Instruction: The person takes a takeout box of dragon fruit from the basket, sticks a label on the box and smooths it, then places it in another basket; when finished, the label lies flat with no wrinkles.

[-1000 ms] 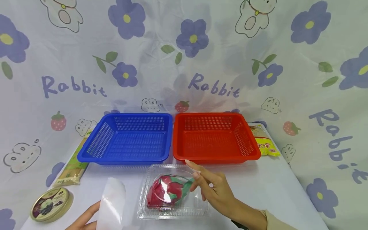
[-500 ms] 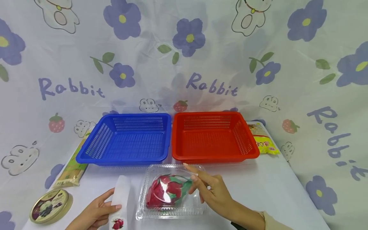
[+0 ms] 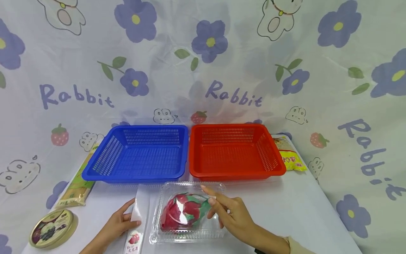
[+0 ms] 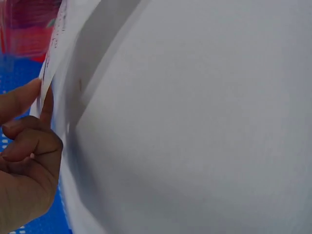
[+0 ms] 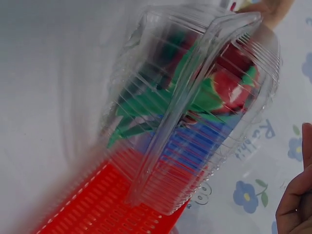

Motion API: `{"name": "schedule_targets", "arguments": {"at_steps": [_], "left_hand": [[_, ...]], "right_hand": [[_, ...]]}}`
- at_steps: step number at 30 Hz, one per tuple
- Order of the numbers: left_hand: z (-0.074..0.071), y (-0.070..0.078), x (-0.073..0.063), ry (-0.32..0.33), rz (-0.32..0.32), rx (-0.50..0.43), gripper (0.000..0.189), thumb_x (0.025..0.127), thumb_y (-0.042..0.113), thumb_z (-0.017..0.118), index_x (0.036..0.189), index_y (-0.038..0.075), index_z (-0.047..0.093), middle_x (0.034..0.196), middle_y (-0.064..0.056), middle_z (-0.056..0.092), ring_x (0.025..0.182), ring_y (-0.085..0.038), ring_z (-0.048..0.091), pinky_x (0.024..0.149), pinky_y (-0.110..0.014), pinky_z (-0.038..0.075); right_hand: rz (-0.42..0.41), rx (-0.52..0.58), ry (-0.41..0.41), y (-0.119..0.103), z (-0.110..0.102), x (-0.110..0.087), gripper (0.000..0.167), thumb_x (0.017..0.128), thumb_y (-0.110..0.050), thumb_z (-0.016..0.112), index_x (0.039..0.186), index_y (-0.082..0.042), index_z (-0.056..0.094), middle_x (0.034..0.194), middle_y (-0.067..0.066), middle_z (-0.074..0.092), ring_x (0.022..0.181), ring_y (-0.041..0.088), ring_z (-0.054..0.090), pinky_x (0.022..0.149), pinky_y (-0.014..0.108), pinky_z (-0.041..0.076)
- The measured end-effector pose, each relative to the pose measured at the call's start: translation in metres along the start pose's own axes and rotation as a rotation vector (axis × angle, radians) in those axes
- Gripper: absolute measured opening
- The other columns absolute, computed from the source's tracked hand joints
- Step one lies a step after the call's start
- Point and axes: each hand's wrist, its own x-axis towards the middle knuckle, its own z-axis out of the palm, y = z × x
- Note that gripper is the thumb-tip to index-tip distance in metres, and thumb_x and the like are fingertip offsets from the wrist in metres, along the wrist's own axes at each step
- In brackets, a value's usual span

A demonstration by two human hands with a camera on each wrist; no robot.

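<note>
My left hand (image 3: 117, 225) pinches a long glossy white label strip (image 3: 134, 237) by its side edge, thumb in front. A red fruit picture and red characters are printed on the strip's lower part. Right beside it lies a clear plastic clamshell box (image 3: 155, 234) with a lid, and through it shows a red dragon fruit (image 3: 171, 217) with green scales. Over the box's right side is my right hand (image 3: 234, 217), index finger straight and thumb half bent, with a small whitish bit by the thumb tip. The right wrist view shows the box (image 5: 170, 122) tilted and blurred.
A blue basket (image 3: 134, 177) and a red basket (image 3: 238, 175) stand side by side behind the box. On the left are a round gold tin (image 3: 50, 229) and a green packet (image 3: 74, 190). A yellow packet (image 3: 291, 158) sits behind the red basket's right side.
My left hand has brought the label strip rightward and up beside the box, turning its printed side into view. My right hand has shifted slightly down and left over the lid.
</note>
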Motion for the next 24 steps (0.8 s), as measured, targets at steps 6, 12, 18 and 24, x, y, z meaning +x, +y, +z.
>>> {"name": "schedule_targets", "arguments": {"at_steps": [6,12,18,24], "left_hand": [[0.002,-0.0059,-0.001,0.038,0.153,0.01,0.087,0.091,-0.008,0.062,0.135,0.062,0.033,0.095,-0.001,0.076,0.075,-0.007,0.069,0.063,-0.026,0.056],[0.0026,-0.0087,-0.0046,0.051,0.146,0.002,0.089,0.091,-0.007,0.061,0.145,0.055,0.029,0.099,0.005,0.075,0.082,-0.009,0.071,0.07,-0.027,0.058],[0.0034,-0.0108,-0.0087,0.098,0.165,0.103,0.091,0.091,-0.006,0.062,0.156,0.042,0.021,0.096,0.002,0.075,0.077,-0.007,0.069,0.067,-0.027,0.057],[0.0067,-0.01,-0.0092,0.092,0.194,0.173,0.09,0.091,-0.005,0.062,0.159,0.034,0.017,0.082,0.006,0.069,0.07,-0.003,0.064,0.063,-0.026,0.055]], "right_hand": [[0.016,-0.011,-0.008,-0.0008,0.0019,-0.0016,0.049,0.096,0.007,0.052,0.142,-0.008,0.055,0.068,0.001,0.072,0.042,-0.009,0.046,0.036,0.007,0.031],[0.074,-0.006,-0.018,-0.0036,0.0034,-0.0033,0.047,0.098,0.003,0.052,0.142,-0.011,0.056,0.069,-0.002,0.072,0.043,-0.009,0.046,0.036,0.008,0.032],[0.033,-0.045,-0.035,-0.001,0.007,-0.0046,0.049,0.097,0.004,0.053,0.144,-0.011,0.054,0.07,-0.002,0.072,0.043,-0.009,0.046,0.038,0.007,0.033],[0.025,-0.062,-0.046,0.0025,0.0102,-0.0073,0.051,0.096,0.005,0.053,0.144,-0.012,0.054,0.069,-0.001,0.072,0.043,-0.009,0.046,0.039,0.007,0.034]]}}
